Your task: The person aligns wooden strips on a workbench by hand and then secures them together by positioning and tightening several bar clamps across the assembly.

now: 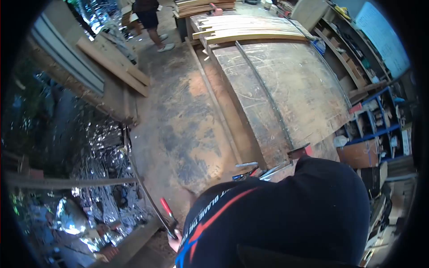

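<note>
My left hand [175,241] shows only in part at the lower left, beside my dark shirt [286,214]. Its fingers are closed around the lower end of a long bar clamp [150,197] with a red handle. The clamp's bar slants up and to the left, in front of the window-like opening. My right hand is out of sight, hidden behind my body or beyond the picture. Close to my torso, a long metal bar [268,95] with a red end piece lies across the workbench [308,85].
Bundled wooden strips [257,29] lie at the bench's far end. Boards [114,67] lean at the left wall. A person [149,20] stands at the back left. Blue shelving [380,127] lines the right side. Sawdust covers parts of the floor [178,125].
</note>
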A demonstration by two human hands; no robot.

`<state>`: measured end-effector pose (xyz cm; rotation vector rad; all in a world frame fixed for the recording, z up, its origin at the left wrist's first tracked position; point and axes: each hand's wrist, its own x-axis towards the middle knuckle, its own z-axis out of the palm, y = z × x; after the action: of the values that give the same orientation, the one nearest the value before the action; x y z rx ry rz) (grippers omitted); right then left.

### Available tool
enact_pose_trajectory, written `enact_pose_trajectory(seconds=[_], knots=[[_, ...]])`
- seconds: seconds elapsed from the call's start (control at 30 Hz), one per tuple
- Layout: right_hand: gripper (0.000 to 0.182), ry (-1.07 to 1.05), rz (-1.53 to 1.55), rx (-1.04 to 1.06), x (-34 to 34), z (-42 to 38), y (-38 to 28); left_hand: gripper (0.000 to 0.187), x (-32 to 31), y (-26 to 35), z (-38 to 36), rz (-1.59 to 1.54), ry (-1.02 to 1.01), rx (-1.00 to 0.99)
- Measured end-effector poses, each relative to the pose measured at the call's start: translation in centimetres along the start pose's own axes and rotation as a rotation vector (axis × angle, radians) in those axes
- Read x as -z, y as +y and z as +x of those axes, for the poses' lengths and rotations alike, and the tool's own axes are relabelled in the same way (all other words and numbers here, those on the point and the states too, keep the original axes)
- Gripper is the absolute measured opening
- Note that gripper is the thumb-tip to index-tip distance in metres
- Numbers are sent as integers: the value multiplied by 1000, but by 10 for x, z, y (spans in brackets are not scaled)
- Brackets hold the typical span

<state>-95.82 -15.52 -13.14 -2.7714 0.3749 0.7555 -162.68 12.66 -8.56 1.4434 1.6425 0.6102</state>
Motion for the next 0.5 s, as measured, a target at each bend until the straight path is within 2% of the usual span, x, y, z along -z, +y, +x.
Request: enact_pose_trajectory(seconds=[0.07,0.13,0.2,0.23,0.27,0.33,0.37,0.4,0.43,0.5], knots=[[46,-88,-69,23,-41,-40,-4,29,14,55,96,134,-110,-140],[47,-375,-261,140,-108,-93,-28,24,7,108,189,153,-173,-264],[48,-669,-470,420,-161,-145,-69,19,-12,183,270,177,-231,-484],[48,-739,-547,604,-173,-163,-97,16,-26,207,320,56,-328,-433],[49,-738,-606,791,-178,-175,-123,13,-43,232,362,-59,-432,-367],[50,-537,-589,868,-145,-202,-191,8,-78,332,400,-189,-617,-435],[46,-483,-421,581,-110,-231,-252,13,-107,379,416,-327,-693,-449],[45,-310,-232,646,-91,-239,-294,20,-132,419,425,-460,-768,-446],[48,-242,28,693,-60,-255,-335,20,-156,461,428,-517,-850,-440],[55,-148,388,925,-16,-269,-400,20,-205,542,419,-696,-992,-414]])
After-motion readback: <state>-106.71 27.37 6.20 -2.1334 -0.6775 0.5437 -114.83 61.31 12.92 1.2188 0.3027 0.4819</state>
